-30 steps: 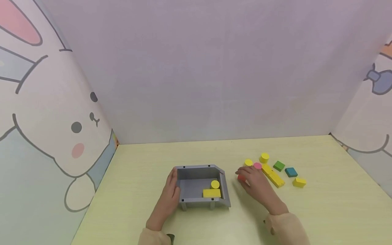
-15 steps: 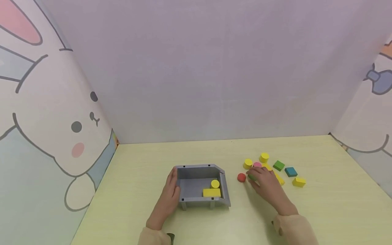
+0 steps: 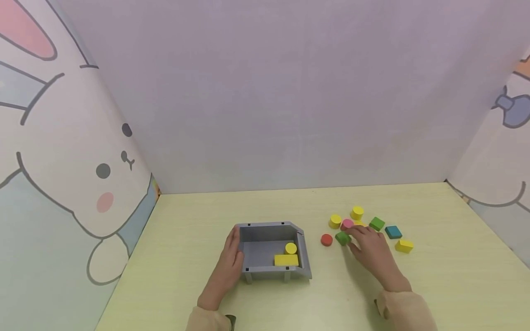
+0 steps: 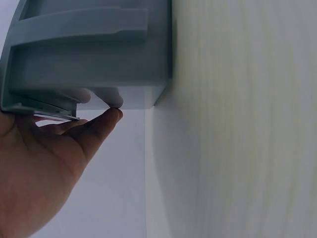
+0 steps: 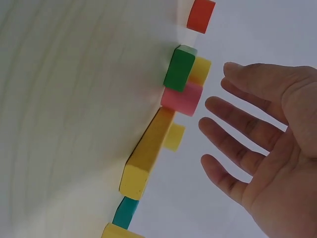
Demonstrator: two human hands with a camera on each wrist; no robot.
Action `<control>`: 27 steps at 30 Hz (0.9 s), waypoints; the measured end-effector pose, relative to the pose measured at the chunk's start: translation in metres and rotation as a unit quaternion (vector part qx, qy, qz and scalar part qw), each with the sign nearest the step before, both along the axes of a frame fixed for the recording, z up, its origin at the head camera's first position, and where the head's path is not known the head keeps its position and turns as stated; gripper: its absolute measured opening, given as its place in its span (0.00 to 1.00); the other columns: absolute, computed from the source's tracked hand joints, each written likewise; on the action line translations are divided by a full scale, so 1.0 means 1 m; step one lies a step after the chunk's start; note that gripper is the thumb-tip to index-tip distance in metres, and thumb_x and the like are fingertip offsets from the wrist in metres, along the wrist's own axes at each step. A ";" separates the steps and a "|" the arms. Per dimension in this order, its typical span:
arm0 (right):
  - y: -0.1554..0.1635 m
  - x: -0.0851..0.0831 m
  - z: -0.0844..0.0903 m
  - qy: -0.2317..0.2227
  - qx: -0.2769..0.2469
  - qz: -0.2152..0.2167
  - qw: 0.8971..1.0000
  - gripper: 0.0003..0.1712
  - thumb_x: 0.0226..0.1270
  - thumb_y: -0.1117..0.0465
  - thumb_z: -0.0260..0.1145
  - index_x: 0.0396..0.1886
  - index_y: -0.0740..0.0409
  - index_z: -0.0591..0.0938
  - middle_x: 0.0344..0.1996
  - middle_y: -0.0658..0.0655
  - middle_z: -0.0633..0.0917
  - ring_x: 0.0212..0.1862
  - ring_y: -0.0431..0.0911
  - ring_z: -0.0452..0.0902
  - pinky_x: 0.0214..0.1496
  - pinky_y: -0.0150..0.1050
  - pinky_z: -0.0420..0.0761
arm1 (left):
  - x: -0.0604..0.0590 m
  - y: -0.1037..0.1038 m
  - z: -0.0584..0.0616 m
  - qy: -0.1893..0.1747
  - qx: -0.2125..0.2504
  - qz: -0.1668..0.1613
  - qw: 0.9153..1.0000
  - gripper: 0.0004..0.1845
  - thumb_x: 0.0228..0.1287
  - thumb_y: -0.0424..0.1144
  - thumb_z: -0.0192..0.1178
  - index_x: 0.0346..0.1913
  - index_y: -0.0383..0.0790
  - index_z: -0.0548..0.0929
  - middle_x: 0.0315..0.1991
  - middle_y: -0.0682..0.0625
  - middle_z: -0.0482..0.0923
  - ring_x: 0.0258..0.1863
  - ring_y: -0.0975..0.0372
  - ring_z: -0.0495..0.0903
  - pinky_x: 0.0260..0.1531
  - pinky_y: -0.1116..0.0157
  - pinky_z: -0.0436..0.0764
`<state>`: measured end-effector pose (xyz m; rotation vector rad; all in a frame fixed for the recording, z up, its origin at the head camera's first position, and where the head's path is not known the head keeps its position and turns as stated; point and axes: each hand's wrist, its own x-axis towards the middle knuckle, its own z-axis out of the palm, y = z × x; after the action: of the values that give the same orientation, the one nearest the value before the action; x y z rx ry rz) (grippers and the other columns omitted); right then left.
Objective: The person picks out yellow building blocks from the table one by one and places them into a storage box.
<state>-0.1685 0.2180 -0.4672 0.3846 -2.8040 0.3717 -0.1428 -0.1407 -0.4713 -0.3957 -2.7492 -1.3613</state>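
Note:
My left hand [image 3: 227,264] rests along the left side of a grey plastic bin [image 3: 265,271], and in the left wrist view its fingertips [image 4: 115,113] touch the bin wall. Inside the bin are a yellow cylinder [image 3: 290,248] and a yellow rectangular block [image 3: 286,260]. Over the loose blocks hovers my right hand [image 3: 374,253], its fingers spread and holding nothing. Just left of its fingertips lies a green block [image 3: 342,238], with a pink cylinder [image 3: 347,224] behind it. The hand partly hides long yellow blocks [image 5: 143,158] in the head view.
A red disc [image 3: 326,240] lies between bin and right hand. Two yellow cylinders [image 3: 335,221] stand behind. To the right are another green block [image 3: 377,224], a teal block [image 3: 393,232] and a yellow block [image 3: 404,246]. A fabric wall [image 3: 298,138] closes off the table's back.
My right hand has moved right, from over the red disc past the green block, uncovering both and now covering part of the long yellow blocks. The left hand and bin have stayed put.

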 end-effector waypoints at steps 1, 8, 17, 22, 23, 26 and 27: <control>0.001 0.000 0.000 0.001 0.001 -0.002 1.000 0.20 0.46 0.65 0.73 0.43 0.58 0.82 0.42 0.60 0.83 0.45 0.57 0.76 0.41 0.56 0.74 | 0.000 0.000 0.000 0.000 0.000 0.000 1.000 0.30 0.68 0.29 0.36 0.70 0.30 0.43 0.73 0.40 0.39 0.71 0.50 0.43 0.67 0.51 0.52; 0.009 0.001 -0.001 -0.011 -0.001 -0.024 1.000 0.19 0.47 0.66 0.72 0.42 0.61 0.82 0.42 0.62 0.83 0.46 0.60 0.74 0.44 0.61 0.73 | 0.000 0.000 0.000 -0.003 0.000 0.000 1.000 0.30 0.68 0.29 0.36 0.71 0.31 0.43 0.73 0.40 0.38 0.72 0.51 0.43 0.67 0.51 0.51; 0.016 0.005 -0.002 -0.028 -0.007 -0.043 0.999 0.19 0.48 0.66 0.71 0.43 0.64 0.81 0.42 0.63 0.82 0.46 0.62 0.73 0.44 0.64 0.72 | -0.001 0.001 -0.001 0.003 -0.004 -0.002 1.000 0.30 0.68 0.28 0.35 0.71 0.30 0.42 0.73 0.40 0.38 0.72 0.50 0.42 0.67 0.52 0.50; 0.020 0.005 -0.004 -0.036 -0.001 -0.053 0.998 0.19 0.49 0.65 0.70 0.43 0.64 0.81 0.42 0.64 0.81 0.43 0.61 0.73 0.42 0.61 0.72 | 0.000 0.001 -0.001 0.004 -0.003 -0.002 1.000 0.30 0.68 0.29 0.35 0.71 0.30 0.42 0.73 0.40 0.38 0.72 0.51 0.41 0.68 0.53 0.50; 0.021 0.005 -0.005 -0.035 0.001 -0.054 0.998 0.19 0.48 0.65 0.71 0.43 0.64 0.81 0.41 0.63 0.82 0.42 0.61 0.74 0.42 0.61 0.73 | 0.000 0.001 -0.001 0.004 -0.002 -0.003 1.000 0.30 0.68 0.29 0.35 0.71 0.30 0.42 0.73 0.40 0.37 0.72 0.51 0.41 0.68 0.52 0.49; 0.023 0.005 -0.006 -0.034 0.004 -0.059 0.998 0.18 0.48 0.65 0.71 0.41 0.64 0.81 0.40 0.63 0.82 0.41 0.60 0.74 0.40 0.60 0.74 | 0.000 0.001 -0.001 0.003 -0.001 -0.004 1.000 0.30 0.68 0.28 0.35 0.71 0.30 0.42 0.73 0.41 0.37 0.72 0.51 0.41 0.68 0.52 0.49; 0.023 0.004 -0.006 -0.035 0.004 -0.060 0.998 0.18 0.47 0.65 0.71 0.41 0.65 0.81 0.40 0.63 0.82 0.41 0.60 0.74 0.40 0.60 0.74 | 0.000 0.001 0.000 0.003 0.000 -0.004 1.000 0.30 0.67 0.28 0.35 0.71 0.30 0.42 0.73 0.41 0.37 0.72 0.51 0.41 0.68 0.52 0.49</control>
<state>-0.1640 0.2413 -0.4732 0.2063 -2.8795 0.3536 -0.1432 -0.1400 -0.4717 -0.4110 -2.7458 -1.3582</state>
